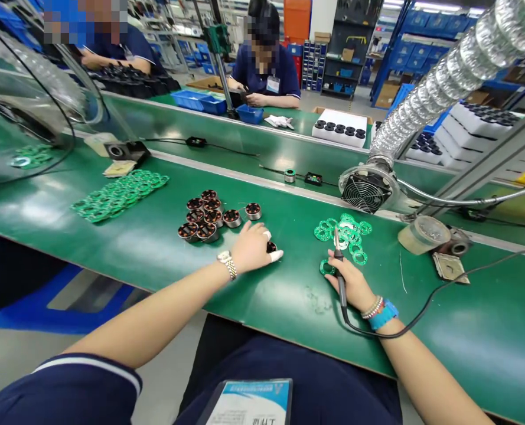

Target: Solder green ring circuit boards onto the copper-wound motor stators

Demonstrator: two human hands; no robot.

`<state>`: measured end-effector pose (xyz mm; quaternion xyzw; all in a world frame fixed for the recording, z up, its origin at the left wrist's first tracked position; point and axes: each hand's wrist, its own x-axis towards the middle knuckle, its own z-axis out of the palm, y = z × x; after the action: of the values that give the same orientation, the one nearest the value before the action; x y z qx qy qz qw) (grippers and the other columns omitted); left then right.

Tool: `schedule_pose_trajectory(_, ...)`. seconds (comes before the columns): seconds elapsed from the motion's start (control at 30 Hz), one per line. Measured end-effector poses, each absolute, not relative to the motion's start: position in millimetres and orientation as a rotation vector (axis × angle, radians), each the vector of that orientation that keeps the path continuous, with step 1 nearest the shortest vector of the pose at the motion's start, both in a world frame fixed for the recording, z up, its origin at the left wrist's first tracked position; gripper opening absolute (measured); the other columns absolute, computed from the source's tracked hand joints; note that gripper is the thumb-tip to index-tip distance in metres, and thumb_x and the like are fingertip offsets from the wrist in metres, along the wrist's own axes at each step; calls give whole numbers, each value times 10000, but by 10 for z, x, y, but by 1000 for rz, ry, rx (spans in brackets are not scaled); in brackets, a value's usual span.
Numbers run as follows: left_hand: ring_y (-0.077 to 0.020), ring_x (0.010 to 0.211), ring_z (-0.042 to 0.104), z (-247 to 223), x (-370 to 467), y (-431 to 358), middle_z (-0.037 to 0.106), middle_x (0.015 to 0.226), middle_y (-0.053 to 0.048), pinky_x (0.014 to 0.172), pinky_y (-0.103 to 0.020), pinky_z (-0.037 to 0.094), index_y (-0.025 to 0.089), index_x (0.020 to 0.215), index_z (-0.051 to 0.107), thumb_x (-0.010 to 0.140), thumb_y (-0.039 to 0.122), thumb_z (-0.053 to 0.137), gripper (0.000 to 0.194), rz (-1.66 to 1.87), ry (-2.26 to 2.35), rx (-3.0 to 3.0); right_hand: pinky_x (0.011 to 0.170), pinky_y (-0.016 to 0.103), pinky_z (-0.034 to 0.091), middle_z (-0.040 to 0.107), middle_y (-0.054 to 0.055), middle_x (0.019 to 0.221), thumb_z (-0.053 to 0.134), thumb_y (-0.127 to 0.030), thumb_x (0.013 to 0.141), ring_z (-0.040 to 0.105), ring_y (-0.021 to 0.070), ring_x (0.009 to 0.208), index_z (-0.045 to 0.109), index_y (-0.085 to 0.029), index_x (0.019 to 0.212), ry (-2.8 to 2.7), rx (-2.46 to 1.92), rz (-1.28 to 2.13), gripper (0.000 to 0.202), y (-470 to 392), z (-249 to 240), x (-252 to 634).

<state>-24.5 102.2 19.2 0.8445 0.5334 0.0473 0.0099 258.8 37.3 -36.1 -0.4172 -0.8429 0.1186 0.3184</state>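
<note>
— Head view: which step is this?

— Likely picking out a coil: the left hand is over one on the bench, just right of the other coils, while the right hand has the iron ready.

— And what does the next move call for?

— I'd judge a sure grip on that coil, with the iron's tip well away from the left hand.

— How far open is the left hand?

— Partly. Its fingers arch round the coil, thumb on the near side. The hand covers much of it, so I can't tell whether the grip is closed.

— And the right?

— Closed round the iron, whose tip points away from the body. Thumb and fingers also seem to hold a green ring beside the handle.

— Where are more rings?

— A loose heap lies just beyond the right hand, in front of the fan. A larger batch lies left of the coils
</note>
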Motion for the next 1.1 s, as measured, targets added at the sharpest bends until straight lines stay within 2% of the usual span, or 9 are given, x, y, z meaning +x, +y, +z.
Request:
schedule_pose_trajectory(0.17,-279,866,606,186,-243,614,662,796,-108,974,-486,333,149,748,646,742,633,486,510,239,1528,2435,893,371,492,525,133,1244,507,-188,856,550,208,1096,485,-201,1117,-2302,-1029,443,263,177,-328,2407)
schedule_pose_trajectory(0.23,-258,890,612,174,-355,541,665,930,-98,919,-425,409,163,966,626,722,597,550,503,260,1351,2286,886,370,494,533,134,1231,514,-186,850,555,206,1083,484,-203,1111,-2306,-1022,458,263,144,-313,2372)
schedule_pose_trajectory(0.3,-254,1043,565,127,-466,513,605,1143,-105,931,-378,417,185,1240,472,677,519,648,677,311,1183,2177,886,376,492,543,134,1217,535,-197,840,556,208,1080,487,-201,1102,-2298,-1032,454,266,121,-294,2348)
schedule_pose_trajectory(0.4,-236,1173,475,10,-528,521,522,1270,-105,1005,-372,354,215,1383,276,685,384,689,828,385,1046,2126,898,385,484,558,129,1201,542,-197,835,552,209,1083,500,-201,1081,-2260,-1041,440,249,72,-268,2288)
schedule_pose_trajectory(0.5,-224,1143,491,-91,-445,517,526,1255,-97,983,-370,373,235,1339,367,736,333,654,674,454,1007,2143,905,375,478,587,109,1166,513,-170,843,559,198,1071,512,-210,1065,-2163,-1049,497,226,-3,-253,2166)
schedule_pose_trajectory(0.63,-233,1063,523,-133,-264,418,588,1139,-87,962,-390,381,217,1168,531,681,347,712,535,562,1011,2209,841,327,499,638,75,1006,497,-171,843,603,178,947,524,-213,1050,-2058,-1111,548,214,-47,-230,1987)
schedule_pose_trajectory(0.83,-233,965,550,-109,-99,262,616,1032,-67,971,-442,354,217,1095,535,672,387,713,490,611,1094,2239,704,235,502,610,7,791,484,-152,820,608,121,697,482,-206,1060,-1948,-1177,618,246,45,-118,1919)
schedule_pose_trajectory(0.97,-262,1048,523,-153,-69,241,591,1088,-88,977,-461,353,211,1050,541,657,392,717,467,614,1191,2214,675,225,489,601,-17,726,492,-133,786,597,116,638,478,-210,1045,-1885,-1213,713,271,71,-67,1927)
schedule_pose_trajectory(1.1,-285,1224,414,-168,-42,184,538,1232,-110,1050,-493,268,199,1049,518,657,382,709,473,619,1220,2159,680,229,486,598,-2,761,489,-136,779,602,121,658,501,-208,1024,-1875,-1237,761,256,52,-63,1943)
